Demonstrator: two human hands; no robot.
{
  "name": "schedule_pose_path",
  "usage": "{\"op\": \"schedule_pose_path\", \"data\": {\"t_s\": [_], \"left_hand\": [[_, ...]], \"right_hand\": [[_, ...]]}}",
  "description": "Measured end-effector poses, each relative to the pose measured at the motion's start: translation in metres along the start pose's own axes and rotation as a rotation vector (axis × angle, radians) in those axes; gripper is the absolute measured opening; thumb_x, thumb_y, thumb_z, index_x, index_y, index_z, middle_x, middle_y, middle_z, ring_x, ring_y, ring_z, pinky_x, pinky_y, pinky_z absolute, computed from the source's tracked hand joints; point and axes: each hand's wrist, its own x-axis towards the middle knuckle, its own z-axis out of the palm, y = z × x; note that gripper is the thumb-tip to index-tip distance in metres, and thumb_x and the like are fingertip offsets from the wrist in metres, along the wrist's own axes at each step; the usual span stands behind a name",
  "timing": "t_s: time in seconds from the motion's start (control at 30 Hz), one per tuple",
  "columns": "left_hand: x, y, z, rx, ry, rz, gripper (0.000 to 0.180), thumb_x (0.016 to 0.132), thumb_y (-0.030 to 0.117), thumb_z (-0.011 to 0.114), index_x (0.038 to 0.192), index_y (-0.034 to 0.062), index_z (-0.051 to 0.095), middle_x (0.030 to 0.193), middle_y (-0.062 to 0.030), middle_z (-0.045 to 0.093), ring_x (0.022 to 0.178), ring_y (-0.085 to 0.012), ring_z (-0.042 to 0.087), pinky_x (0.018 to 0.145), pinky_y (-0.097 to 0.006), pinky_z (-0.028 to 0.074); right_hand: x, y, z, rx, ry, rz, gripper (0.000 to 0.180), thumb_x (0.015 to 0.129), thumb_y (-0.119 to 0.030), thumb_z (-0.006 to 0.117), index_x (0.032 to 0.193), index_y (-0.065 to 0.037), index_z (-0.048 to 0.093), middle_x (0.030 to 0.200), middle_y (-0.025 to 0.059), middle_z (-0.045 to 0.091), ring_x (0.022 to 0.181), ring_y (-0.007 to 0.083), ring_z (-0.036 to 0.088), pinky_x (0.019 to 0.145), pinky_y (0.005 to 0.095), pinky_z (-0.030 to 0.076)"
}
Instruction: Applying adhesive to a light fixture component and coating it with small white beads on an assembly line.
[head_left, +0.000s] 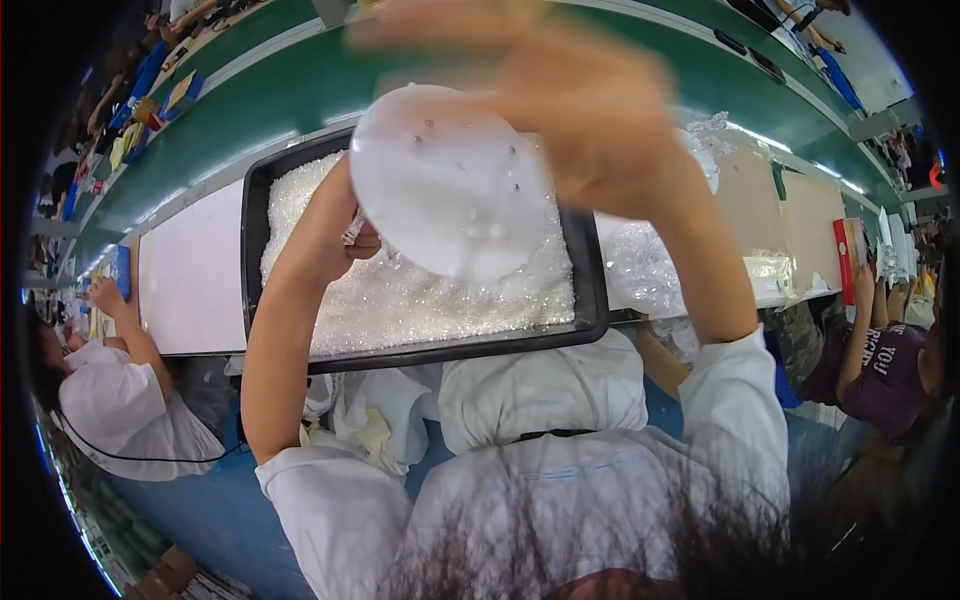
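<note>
One disc (450,180), round and translucent white, is being pinched by both hands, left (335,225) below, right (585,110) above, over one tray (255,215).

Clear plastic bags (640,268), crumpled, on workbench just right of black tray's right edge. Red flat box (846,258) upright near bench's right end, beside tan cardboard sheets (780,205). Blue/yellow packs (165,100) at far-left bench edge. No screens seen.
</note>
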Motion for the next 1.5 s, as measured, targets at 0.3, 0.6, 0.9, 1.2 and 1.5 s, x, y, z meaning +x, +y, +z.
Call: {"op": "schedule_pose_path", "data": {"t_s": [0.3, 0.6, 0.9, 1.2, 1.5], "left_hand": [[-0.001, 0.012, 0.006, 0.018, -0.120, -0.217, 0.042, 0.096, 0.045, 0.047, 0.119, 0.0117, 0.059, 0.088, -0.0003, 0.065, 0.070, -0.0045, 0.061, 0.043, -0.021, 0.024], [-0.002, 0.047, 0.033, -0.049, -0.458, 0.058, 0.029, 0.098, 0.005, 0.048, 0.126, 0.0011, 0.050, 0.117, -0.0074, 0.059, 0.104, -0.0125, 0.059, 0.089, -0.025, 0.050], [0.001, 0.001, -0.013, 0.009, -0.226, 0.218, 0.052, 0.095, 0.027, 0.059, 0.140, 0.0035, 0.046, 0.133, -0.0111, 0.057, 0.117, -0.0198, 0.059, 0.095, -0.034, 0.052], [0.014, -0.009, -0.018, -0.292, -0.282, 0.007, 0.055, 0.097, 0.030, 0.054, 0.144, 0.0040, 0.040, 0.137, -0.0129, 0.054, 0.120, -0.0216, 0.058, 0.096, -0.037, 0.054], [0.012, -0.002, -0.028, -0.472, -0.531, 0.126, 0.056, 0.098, 0.031, 0.052, 0.145, 0.0045, 0.038, 0.139, -0.0138, 0.052, 0.121, -0.0245, 0.057, 0.095, -0.038, 0.055]], "right_hand": [[-0.009, 0.005, 0.001, 0.104, 0.046, 0.069, 0.050, 0.078, 0.013, 0.057, 0.123, -0.008, 0.063, 0.120, 0.0141, 0.066, 0.109, 0.0264, 0.064, 0.080, 0.0324, 0.054], [-0.011, 0.005, 0.005, -0.084, -0.109, -0.029, 0.035, 0.086, 0.005, 0.061, 0.119, -0.003, 0.062, 0.121, 0.0148, 0.065, 0.105, 0.0227, 0.065, 0.088, 0.0339, 0.055], [-0.028, -0.009, -0.001, 0.278, 0.133, 0.249, 0.030, 0.096, -0.011, 0.056, 0.126, -0.006, 0.059, 0.124, 0.0137, 0.063, 0.113, 0.0291, 0.063, 0.091, 0.0391, 0.053], [-0.030, 0.001, -0.002, -0.110, 0.000, -0.037, 0.032, 0.090, -0.006, 0.060, 0.122, -0.007, 0.061, 0.118, 0.0084, 0.066, 0.097, 0.0214, 0.065, 0.081, 0.0332, 0.053], [-0.024, 0.003, 0.001, -0.101, -0.069, -0.157, 0.031, 0.095, -0.017, 0.057, 0.125, -0.007, 0.061, 0.124, 0.0161, 0.062, 0.099, 0.0326, 0.066, 0.082, 0.0392, 0.054]]}}
